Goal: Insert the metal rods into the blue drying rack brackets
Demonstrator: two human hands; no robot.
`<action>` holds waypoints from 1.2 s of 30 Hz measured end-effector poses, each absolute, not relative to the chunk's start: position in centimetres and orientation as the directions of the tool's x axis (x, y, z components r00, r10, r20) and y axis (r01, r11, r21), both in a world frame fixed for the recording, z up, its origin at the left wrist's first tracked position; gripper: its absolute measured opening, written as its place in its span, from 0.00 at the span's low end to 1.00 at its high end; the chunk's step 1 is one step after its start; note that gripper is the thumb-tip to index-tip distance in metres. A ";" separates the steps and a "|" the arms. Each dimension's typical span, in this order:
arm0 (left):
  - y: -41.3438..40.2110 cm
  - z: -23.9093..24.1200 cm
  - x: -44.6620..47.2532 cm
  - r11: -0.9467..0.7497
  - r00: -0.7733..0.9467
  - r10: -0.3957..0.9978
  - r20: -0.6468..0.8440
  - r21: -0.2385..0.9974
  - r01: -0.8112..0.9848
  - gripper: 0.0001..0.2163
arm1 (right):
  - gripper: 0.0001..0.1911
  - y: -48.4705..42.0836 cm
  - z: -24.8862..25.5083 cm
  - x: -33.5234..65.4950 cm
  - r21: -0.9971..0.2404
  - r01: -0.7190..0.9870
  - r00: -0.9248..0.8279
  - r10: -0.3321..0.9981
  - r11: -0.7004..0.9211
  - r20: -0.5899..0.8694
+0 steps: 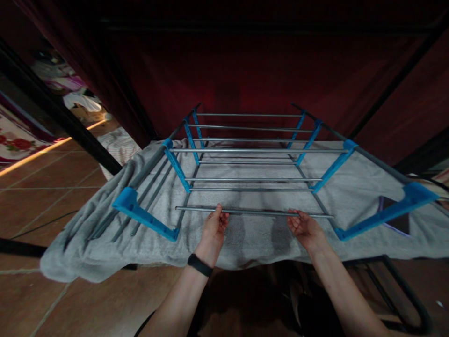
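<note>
My left hand (215, 224) pinches a thin grey metal rod (257, 212) left of its middle, thumb on top. Toward the rod's right end, my right hand (304, 228) has its fingers closed round it too. The rod lies level, between the two front blue plastic brackets: the left bracket (145, 216) and the right bracket (389, 214). Behind it stands a rack frame of grey tubes and several blue brackets, with crossbars such as the upper crossbar (259, 150) spanning it. Both ends of the held rod look apart from the front brackets.
Several loose rods (121, 227) lie on the grey cloth (242, 238) at left. A dark flat object with a purple edge (396, 217) rests behind the right bracket. A dark red panel (224, 70) closes off the back. A black metal frame (396, 276) stands at lower right.
</note>
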State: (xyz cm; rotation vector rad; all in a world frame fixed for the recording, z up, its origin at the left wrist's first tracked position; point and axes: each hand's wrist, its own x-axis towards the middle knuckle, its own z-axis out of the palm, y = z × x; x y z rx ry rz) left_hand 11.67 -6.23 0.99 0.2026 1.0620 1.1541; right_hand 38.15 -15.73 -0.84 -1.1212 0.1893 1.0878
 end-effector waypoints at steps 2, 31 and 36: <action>-6.2 0.9 11.7 0.440 0.009 0.819 -0.574 0.617 -0.652 0.12 | 0.09 -15.7 -0.9 38.2 -0.628 -0.778 0.507 0.607 0.017 -0.611; -6.3 1.9 11.6 0.473 0.024 0.771 -0.636 0.547 -0.691 0.11 | 0.11 -15.8 -0.7 38.7 -0.619 -0.785 0.507 0.599 0.024 -0.620; -6.3 1.5 11.5 0.446 0.012 0.789 -0.615 0.558 -0.700 0.09 | 0.12 -15.8 -0.5 38.8 -0.605 -0.796 0.491 0.602 0.016 -0.630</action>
